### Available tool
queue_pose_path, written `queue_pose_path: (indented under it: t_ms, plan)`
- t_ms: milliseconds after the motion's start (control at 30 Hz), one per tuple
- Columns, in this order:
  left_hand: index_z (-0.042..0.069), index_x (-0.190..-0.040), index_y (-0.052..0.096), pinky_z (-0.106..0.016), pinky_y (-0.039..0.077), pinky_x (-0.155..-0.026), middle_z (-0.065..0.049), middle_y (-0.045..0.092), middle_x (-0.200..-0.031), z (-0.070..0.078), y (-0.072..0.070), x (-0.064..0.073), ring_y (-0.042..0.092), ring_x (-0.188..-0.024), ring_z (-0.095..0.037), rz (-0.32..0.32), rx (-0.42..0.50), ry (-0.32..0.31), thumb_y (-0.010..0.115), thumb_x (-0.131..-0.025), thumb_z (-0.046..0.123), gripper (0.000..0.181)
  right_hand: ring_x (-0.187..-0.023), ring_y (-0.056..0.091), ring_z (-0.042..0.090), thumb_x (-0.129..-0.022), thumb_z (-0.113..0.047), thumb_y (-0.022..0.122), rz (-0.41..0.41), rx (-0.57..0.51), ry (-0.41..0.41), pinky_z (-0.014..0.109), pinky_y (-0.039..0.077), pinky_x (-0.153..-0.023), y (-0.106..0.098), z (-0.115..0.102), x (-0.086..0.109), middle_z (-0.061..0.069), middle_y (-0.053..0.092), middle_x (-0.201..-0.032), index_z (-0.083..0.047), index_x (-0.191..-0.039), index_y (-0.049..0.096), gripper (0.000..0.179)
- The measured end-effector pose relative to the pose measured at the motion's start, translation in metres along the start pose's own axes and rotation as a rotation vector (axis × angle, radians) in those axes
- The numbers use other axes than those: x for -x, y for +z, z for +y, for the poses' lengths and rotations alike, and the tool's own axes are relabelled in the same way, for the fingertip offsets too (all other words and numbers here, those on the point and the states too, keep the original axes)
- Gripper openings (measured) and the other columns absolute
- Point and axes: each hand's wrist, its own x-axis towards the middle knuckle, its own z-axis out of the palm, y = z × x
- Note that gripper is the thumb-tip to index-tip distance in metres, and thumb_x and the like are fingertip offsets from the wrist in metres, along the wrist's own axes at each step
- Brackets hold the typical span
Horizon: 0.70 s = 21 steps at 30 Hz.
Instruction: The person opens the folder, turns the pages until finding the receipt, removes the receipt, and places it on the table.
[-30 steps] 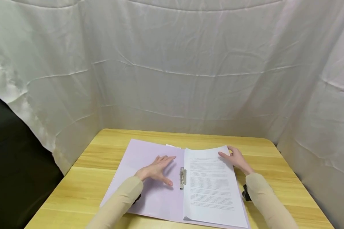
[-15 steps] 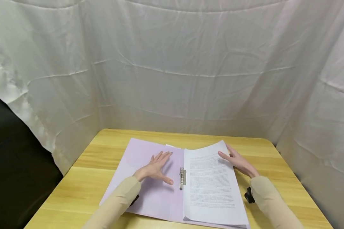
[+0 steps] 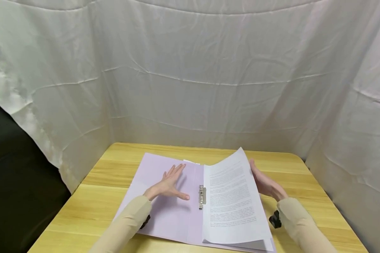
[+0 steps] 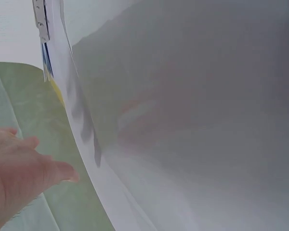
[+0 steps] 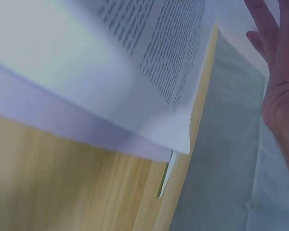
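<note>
1. Pale curtains (image 3: pixel 190 105) hang behind a wooden table (image 3: pixel 104 196), where a lilac folder (image 3: pixel 171 225) lies spread flat before a person.
2. Printed and pliant, the top sheet (image 3: pixel 231 203) bows upward on the folder's right half, far outer corner raised, inner edge by the metal clip (image 3: pixel 201 197).
3. At its outer edge, the right hand (image 3: pixel 266 181) holds its fingers straight, apparently behind the paper; from the room, I cannot tell how firmly they touch. Page-turning looks to be the step.
4. Over the left cover, the left hand (image 3: pixel 168 184) spreads wide, thumb apart from fingers, gripping nothing. A light press there would steady the folder.
5. Flat fingers pushing from behind should serve best, guiding the sheet leftward in a loose arc; a hard tug could strain it near the clip.
6. Beneath lie more pages (image 3: pixel 265 244); a check that none clings to the lifted one seems wise.
</note>
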Motion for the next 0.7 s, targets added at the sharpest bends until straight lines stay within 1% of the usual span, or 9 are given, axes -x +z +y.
queue_pose_path:
  t_ms: [100, 167, 233, 333, 400, 467, 567, 633, 700]
  plan:
    - [0.010, -0.163, 0.005, -0.076, 0.001, -0.119, -0.020, 0.006, -0.170, -0.001, -0.001, 0.000, 0.001, -0.156, -0.048, 0.004, 0.016, 0.005, 0.089, -0.071, 0.047, 0.130, -0.121, 0.056, 0.024, -0.092, -0.068, -0.015, -0.021, -0.012, -0.024, 0.041, 0.046, -0.104, 0.005, -0.003, 0.001, 0.030, 0.040, -0.143, 0.002, -0.157, 0.002, 0.097]
    - [0.009, -0.163, 0.004, -0.077, 0.001, -0.118, -0.019, 0.006, -0.170, -0.002, -0.002, 0.000, 0.000, -0.156, -0.048, 0.007, 0.030, 0.012, 0.088, -0.071, 0.047, 0.130, -0.125, 0.054, 0.024, -0.092, -0.067, -0.016, -0.042, -0.021, -0.054, 0.042, 0.046, -0.105, 0.009, -0.005, 0.001, 0.034, 0.033, -0.147, 0.002, -0.157, 0.000, 0.096]
    - [0.008, -0.162, 0.004, -0.077, 0.001, -0.118, -0.019, 0.005, -0.170, -0.002, -0.003, 0.000, 0.000, -0.155, -0.049, 0.009, 0.054, 0.019, 0.088, -0.072, 0.046, 0.129, -0.125, 0.055, 0.025, -0.093, -0.066, -0.016, -0.070, -0.035, -0.083, 0.044, 0.046, -0.105, 0.013, -0.008, 0.002, 0.032, 0.037, -0.146, 0.004, -0.156, 0.005, 0.096]
    - [0.008, -0.163, 0.003, -0.076, 0.001, -0.119, -0.018, 0.003, -0.170, -0.001, -0.006, 0.000, -0.001, -0.156, -0.048, 0.005, 0.090, 0.018, 0.087, -0.074, 0.047, 0.128, -0.122, 0.058, 0.026, -0.094, -0.065, -0.014, -0.095, -0.060, -0.109, 0.044, 0.049, -0.102, 0.018, -0.013, 0.002, 0.020, 0.052, -0.137, 0.002, -0.153, 0.021, 0.096]
    - [0.009, -0.163, 0.003, -0.075, 0.001, -0.120, -0.018, 0.003, -0.170, -0.001, -0.007, 0.000, -0.001, -0.156, -0.047, 0.006, 0.115, 0.017, 0.087, -0.074, 0.047, 0.128, -0.120, 0.059, 0.026, -0.094, -0.067, -0.012, -0.097, -0.074, -0.113, 0.046, 0.050, -0.101, 0.022, -0.016, 0.002, 0.014, 0.057, -0.133, 0.001, -0.151, 0.025, 0.097]
    - [0.009, -0.163, 0.003, -0.073, 0.001, -0.121, -0.019, 0.003, -0.170, 0.000, -0.008, 0.001, -0.001, -0.156, -0.047, 0.006, 0.138, 0.012, 0.086, -0.074, 0.047, 0.127, -0.123, 0.057, 0.025, -0.093, -0.068, -0.013, -0.101, -0.086, -0.117, 0.047, 0.049, -0.102, 0.027, -0.018, 0.001, 0.021, 0.050, -0.139, -0.004, -0.156, 0.017, 0.094]
    - [0.012, -0.163, 0.002, -0.071, 0.001, -0.122, -0.020, 0.003, -0.170, 0.000, -0.008, 0.002, -0.003, -0.156, -0.046, 0.003, 0.178, 0.001, 0.086, -0.075, 0.047, 0.126, -0.131, 0.049, 0.024, -0.091, -0.068, -0.016, -0.110, -0.096, -0.137, 0.047, 0.046, -0.106, 0.032, -0.021, -0.002, 0.035, 0.023, -0.154, -0.014, -0.160, -0.009, 0.088]
    - [0.014, -0.163, 0.002, -0.071, 0.002, -0.123, -0.020, 0.002, -0.170, 0.002, -0.009, 0.003, -0.004, -0.156, -0.045, 0.001, 0.208, -0.009, 0.085, -0.076, 0.046, 0.125, -0.135, 0.044, 0.024, -0.090, -0.067, -0.018, -0.116, -0.102, -0.154, 0.046, 0.044, -0.107, 0.035, -0.023, -0.004, 0.036, 0.006, -0.159, -0.022, -0.158, -0.021, 0.082]
    - [0.016, -0.163, 0.001, -0.070, 0.003, -0.123, -0.018, 0.001, -0.170, 0.003, -0.009, 0.002, -0.005, -0.157, -0.045, 0.005, 0.248, -0.014, 0.085, -0.077, 0.046, 0.124, -0.135, 0.043, 0.024, -0.090, -0.067, -0.017, -0.110, -0.100, -0.163, 0.045, 0.045, -0.107, 0.037, -0.025, -0.006, 0.035, 0.002, -0.161, -0.026, -0.157, -0.024, 0.079]
